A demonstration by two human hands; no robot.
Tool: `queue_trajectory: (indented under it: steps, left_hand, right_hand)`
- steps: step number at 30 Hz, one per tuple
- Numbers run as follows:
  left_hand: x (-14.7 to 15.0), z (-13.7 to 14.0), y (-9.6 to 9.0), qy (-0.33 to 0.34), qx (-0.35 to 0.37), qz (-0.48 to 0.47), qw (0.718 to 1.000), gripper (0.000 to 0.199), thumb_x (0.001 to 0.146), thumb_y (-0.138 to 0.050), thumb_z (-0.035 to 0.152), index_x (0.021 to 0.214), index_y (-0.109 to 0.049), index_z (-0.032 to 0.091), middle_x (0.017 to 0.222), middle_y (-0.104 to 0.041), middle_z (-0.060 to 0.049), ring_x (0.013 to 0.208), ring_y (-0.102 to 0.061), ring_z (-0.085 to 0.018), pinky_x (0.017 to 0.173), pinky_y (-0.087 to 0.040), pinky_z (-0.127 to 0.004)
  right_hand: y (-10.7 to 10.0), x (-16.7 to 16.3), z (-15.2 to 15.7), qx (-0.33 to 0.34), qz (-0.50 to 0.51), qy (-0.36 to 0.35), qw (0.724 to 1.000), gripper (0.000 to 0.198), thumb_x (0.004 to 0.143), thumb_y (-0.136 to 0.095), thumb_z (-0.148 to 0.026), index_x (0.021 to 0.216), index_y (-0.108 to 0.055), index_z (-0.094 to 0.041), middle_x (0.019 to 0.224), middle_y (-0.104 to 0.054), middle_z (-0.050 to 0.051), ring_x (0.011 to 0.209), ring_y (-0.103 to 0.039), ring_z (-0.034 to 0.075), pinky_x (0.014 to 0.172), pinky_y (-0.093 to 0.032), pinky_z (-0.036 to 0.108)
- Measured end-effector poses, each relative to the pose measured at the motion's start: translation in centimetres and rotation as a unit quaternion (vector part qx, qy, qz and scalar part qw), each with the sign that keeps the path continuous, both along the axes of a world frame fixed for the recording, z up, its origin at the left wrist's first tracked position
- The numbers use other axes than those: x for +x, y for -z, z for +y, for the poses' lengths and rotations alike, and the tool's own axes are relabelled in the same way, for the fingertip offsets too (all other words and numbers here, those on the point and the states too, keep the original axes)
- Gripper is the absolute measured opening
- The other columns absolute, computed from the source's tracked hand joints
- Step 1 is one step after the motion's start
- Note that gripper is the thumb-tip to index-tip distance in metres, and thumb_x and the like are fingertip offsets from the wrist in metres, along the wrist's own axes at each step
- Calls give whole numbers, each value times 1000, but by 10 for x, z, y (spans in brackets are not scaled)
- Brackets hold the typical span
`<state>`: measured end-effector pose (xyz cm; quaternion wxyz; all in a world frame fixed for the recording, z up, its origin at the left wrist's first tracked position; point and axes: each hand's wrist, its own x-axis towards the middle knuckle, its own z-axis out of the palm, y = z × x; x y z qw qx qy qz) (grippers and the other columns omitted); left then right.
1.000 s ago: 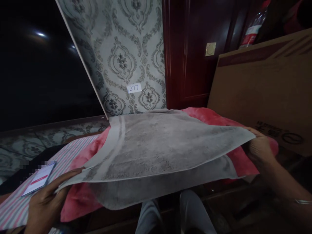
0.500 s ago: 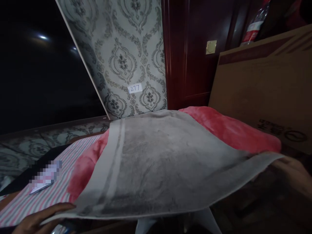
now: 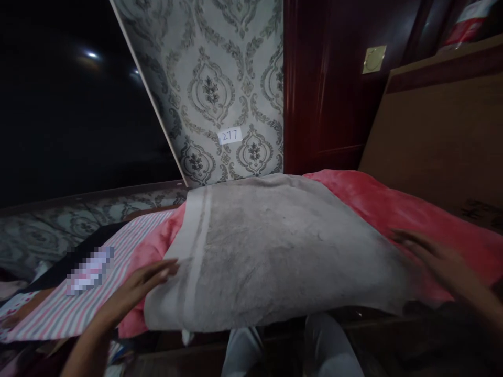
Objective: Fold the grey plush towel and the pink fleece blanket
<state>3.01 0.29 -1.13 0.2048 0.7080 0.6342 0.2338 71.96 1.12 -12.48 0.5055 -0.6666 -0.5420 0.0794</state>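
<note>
A grey towel with a pale striped band along its left side lies spread over a red plush blanket. My left hand is open above the towel's left edge, fingers stretched out and pointing inward. Over by the right edge, my right hand is also open and slightly blurred, its fingers extended. Neither hand grips the cloth; whether the fingertips touch it I cannot tell. The towel's front edge hangs near my knees, its right front corner smeared by motion.
A striped cloth lies at the left, with a blurred-out item on it. A large dark screen stands behind it. A cardboard box stands at the right with a bottle above it. A label reads 277.
Both hands have let go of the towel's front corners and moved up over its sides. The raised front edge has dropped down. The view has shifted slightly.
</note>
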Motion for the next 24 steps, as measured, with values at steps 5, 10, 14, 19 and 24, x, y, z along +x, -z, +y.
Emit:
queue_trajectory:
  steps: [5,10,14,19,24]
  left_hand:
    - [80,100,14,13,98,141,985,58,100,-38,47,141,-56,10,150,-54,-17,141,-49,-28,113,-44,-42]
    - [105,144,52,-34,103,262,959,52,103,-34,34,143,-55,9,153,-48,-25,144,-41,-40,108,-41,-60]
    - [88,151,61,-54,87,263,959,51,101,-41,43,132,-65,12,149,-52,-24,142,-43,-42,111,-39,-62]
    - [63,166,60,-131,83,258,954,63,101,-30,52,135,-59,7,148,-51,-29,138,-46,-50,104,-41,-72]
    - [53,180,69,-156,68,267,949,61,95,-38,50,143,-53,16,153,-47,-25,145,-39,-43,108,-35,-73]
  right_hand:
    - [-11,-131,97,-14,-234,-163,958,56,94,-41,-50,141,-58,-23,143,-61,14,132,-57,29,109,-48,48]
    - [12,-192,143,-132,-366,-165,906,59,99,-35,-50,153,-47,-29,160,-43,10,149,-37,32,114,-34,63]
    - [33,-160,160,-162,-357,-116,912,60,99,-32,-53,152,-48,-28,161,-42,10,150,-35,31,117,-31,61]
    - [15,-102,166,-238,-315,8,919,64,100,-27,-52,153,-46,-22,162,-38,15,149,-34,35,115,-29,65]
    - [-8,-92,157,-316,-278,54,906,67,103,-23,-50,160,-33,-17,168,-24,15,154,-23,31,121,-22,56]
